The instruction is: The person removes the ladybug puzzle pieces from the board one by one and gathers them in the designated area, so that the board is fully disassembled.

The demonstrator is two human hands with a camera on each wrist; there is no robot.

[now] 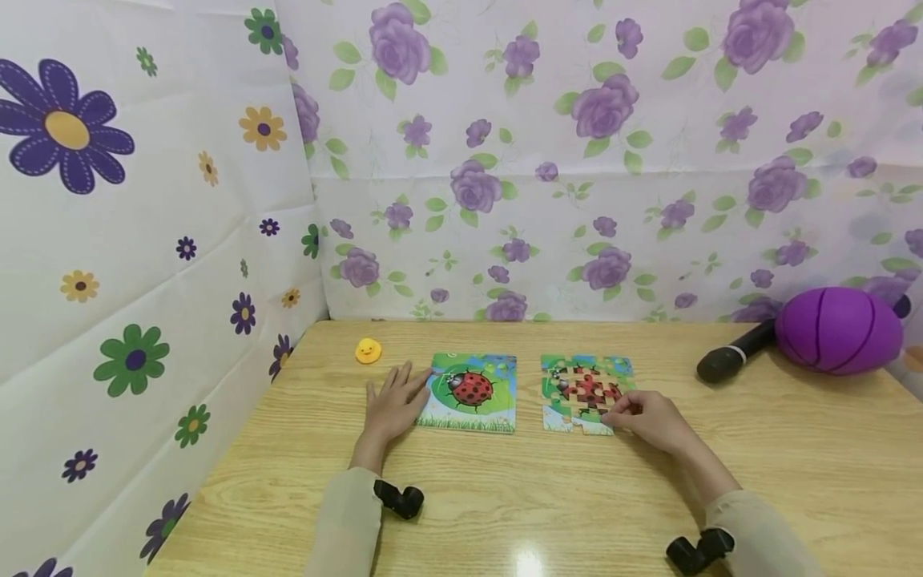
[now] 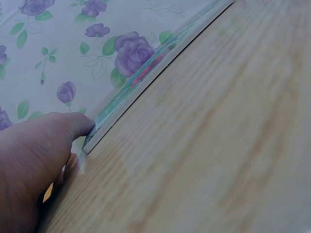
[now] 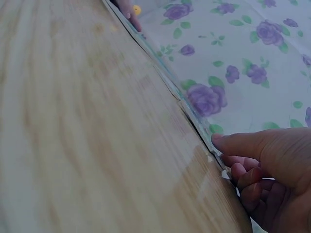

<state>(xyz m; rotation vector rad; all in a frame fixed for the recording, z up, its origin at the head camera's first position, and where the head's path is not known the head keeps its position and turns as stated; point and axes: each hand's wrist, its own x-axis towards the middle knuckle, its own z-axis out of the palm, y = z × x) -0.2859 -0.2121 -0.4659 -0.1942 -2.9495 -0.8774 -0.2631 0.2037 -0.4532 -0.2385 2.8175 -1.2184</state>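
Observation:
A ladybug picture board lies flat on the table, left of a jigsaw puzzle with the same ladybug. Gaps of wood colour show between the puzzle's pieces. My left hand rests on the table with fingers extended, its thumb against the board's near left corner. At the lower right of the puzzle, my right hand pinches a puzzle piece between thumb and forefinger, right at the puzzle's edge. The other fingers curl beneath; most of that piece is hidden by the fingertips.
A small yellow smiling toy sits beyond my left hand. To the far right are a black microphone and a purple ball. Flowered cloth hangs along the table's back edge and left side.

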